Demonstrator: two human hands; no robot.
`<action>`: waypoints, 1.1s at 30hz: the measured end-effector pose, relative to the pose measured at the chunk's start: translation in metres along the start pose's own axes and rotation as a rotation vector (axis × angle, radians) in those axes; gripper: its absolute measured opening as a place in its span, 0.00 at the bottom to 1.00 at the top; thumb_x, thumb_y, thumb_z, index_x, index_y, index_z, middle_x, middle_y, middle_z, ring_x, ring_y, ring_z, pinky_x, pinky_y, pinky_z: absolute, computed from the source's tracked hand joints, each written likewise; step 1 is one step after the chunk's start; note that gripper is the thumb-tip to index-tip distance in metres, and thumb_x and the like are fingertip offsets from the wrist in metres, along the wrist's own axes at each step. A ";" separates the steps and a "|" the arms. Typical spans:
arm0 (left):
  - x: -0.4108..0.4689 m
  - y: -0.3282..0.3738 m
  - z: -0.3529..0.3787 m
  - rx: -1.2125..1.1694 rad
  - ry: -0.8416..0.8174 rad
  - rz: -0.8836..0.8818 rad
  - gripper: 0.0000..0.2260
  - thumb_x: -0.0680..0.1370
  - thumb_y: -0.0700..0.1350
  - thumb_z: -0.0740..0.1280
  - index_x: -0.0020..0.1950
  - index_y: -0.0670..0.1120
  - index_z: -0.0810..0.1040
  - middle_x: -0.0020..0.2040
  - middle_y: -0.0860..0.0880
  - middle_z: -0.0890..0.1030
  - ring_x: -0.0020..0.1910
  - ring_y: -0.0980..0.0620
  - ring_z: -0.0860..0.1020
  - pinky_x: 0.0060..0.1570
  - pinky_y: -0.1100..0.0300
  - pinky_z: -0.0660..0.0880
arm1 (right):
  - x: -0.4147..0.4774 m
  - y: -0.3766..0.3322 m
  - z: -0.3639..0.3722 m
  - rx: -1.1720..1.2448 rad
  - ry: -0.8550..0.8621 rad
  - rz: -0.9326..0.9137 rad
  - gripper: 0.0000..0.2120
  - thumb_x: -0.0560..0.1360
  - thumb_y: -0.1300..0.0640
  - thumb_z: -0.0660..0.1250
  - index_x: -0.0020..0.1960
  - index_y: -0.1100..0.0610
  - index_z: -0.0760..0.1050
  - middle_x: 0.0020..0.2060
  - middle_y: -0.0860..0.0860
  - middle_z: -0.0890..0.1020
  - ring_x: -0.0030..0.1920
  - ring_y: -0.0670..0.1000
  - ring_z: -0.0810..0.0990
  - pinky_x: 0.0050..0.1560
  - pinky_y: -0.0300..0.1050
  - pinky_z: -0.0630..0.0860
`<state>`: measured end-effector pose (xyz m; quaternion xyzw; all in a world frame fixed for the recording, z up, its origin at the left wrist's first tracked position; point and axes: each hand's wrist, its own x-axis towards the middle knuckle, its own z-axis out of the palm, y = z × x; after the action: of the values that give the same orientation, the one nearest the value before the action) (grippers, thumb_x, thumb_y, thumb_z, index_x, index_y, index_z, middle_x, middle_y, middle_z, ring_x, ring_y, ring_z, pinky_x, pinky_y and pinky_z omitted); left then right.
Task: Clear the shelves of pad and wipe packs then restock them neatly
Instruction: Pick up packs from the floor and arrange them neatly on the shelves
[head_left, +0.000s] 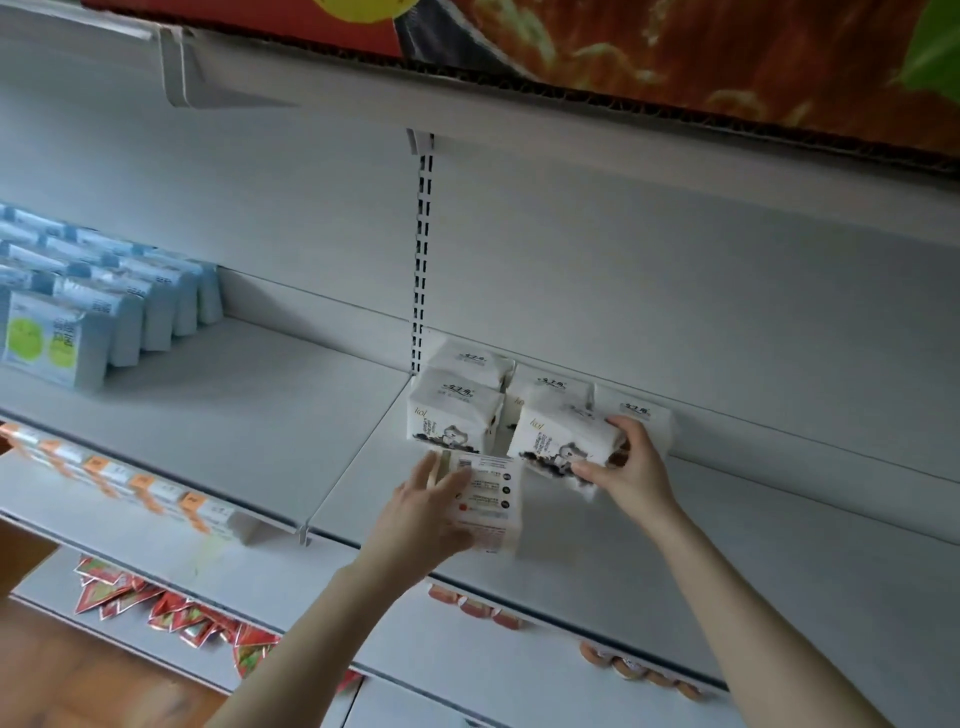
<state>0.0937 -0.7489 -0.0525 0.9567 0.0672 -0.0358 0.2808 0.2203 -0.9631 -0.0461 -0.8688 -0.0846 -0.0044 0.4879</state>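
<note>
Looks like restocking: right hand grips a white pack by the back row, left hand clutches a label-up pack; next, seat both squarely on the shelf

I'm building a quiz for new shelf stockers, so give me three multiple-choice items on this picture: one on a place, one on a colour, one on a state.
1. Where on the shelf do the light-blue packs stand? A. left end B. right end C. middle
2. What colour are the centre packs beside the slotted upright? A. red B. white C. green
3. What are the hands doing? A. both idle B. each holds a pack C. both press the back wall
Key: A, they line the left end; B, white wrappers; B, the left hand holds the label-side pack, the right hand grips the front-row pack.
</note>
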 end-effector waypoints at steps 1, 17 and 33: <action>0.001 -0.003 -0.001 -0.016 -0.002 0.012 0.33 0.74 0.49 0.70 0.75 0.57 0.59 0.78 0.46 0.51 0.72 0.44 0.63 0.68 0.56 0.62 | 0.001 0.003 0.007 -0.013 -0.023 -0.014 0.32 0.65 0.65 0.76 0.65 0.60 0.68 0.54 0.52 0.74 0.50 0.50 0.74 0.44 0.31 0.68; 0.006 -0.019 0.005 -0.153 0.087 0.084 0.25 0.73 0.41 0.72 0.69 0.52 0.72 0.76 0.48 0.58 0.70 0.48 0.68 0.66 0.64 0.64 | 0.019 0.020 0.042 -0.182 -0.073 -0.134 0.31 0.69 0.61 0.74 0.69 0.57 0.67 0.61 0.54 0.74 0.53 0.49 0.72 0.52 0.39 0.67; -0.002 -0.028 0.012 -0.211 0.404 0.264 0.10 0.73 0.34 0.63 0.38 0.47 0.66 0.35 0.46 0.74 0.31 0.53 0.68 0.32 0.63 0.66 | -0.030 -0.003 0.024 0.018 0.187 -0.006 0.30 0.73 0.60 0.71 0.71 0.62 0.63 0.64 0.58 0.74 0.63 0.54 0.74 0.59 0.38 0.68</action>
<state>0.0874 -0.7321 -0.0774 0.9103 -0.0004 0.2002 0.3623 0.1884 -0.9454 -0.0590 -0.8598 -0.0414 -0.0864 0.5016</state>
